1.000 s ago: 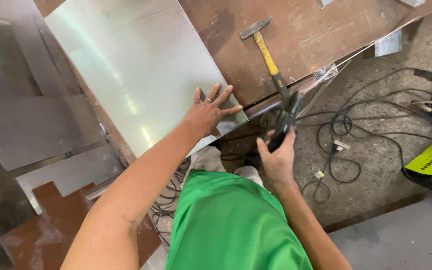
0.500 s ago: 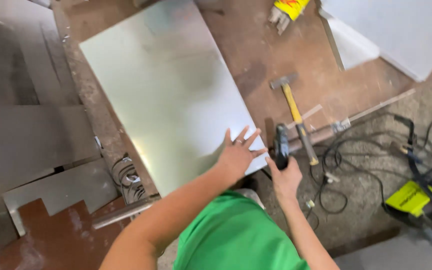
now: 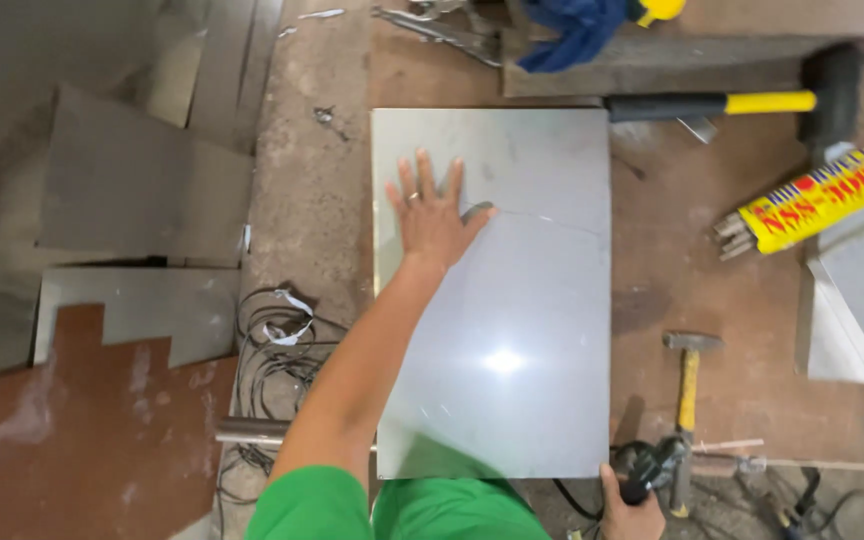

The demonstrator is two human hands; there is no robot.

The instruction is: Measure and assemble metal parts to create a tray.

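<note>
A shiny rectangular metal sheet (image 3: 512, 330) lies flat on a brown workbench (image 3: 732, 280). My left hand (image 3: 434, 212) rests palm down on the sheet's upper left part, fingers spread. At the sheet's lower right corner, my right hand (image 3: 632, 505) grips a black power tool (image 3: 652, 468) by its body. A small hammer with a yellow handle (image 3: 688, 385) lies just above that tool.
A large sledgehammer with a yellow and black handle (image 3: 742, 102) lies across the back. A yellow packet of rods (image 3: 812, 195) sits at right, beside another metal sheet (image 3: 857, 290). Cables (image 3: 272, 340) and metal offcuts (image 3: 132, 190) lie on the left floor.
The view has swung so the sheet now lies straight ahead. My left hand has slid from the sheet's near corner up to its upper left part. My right hand still grips the tool.
</note>
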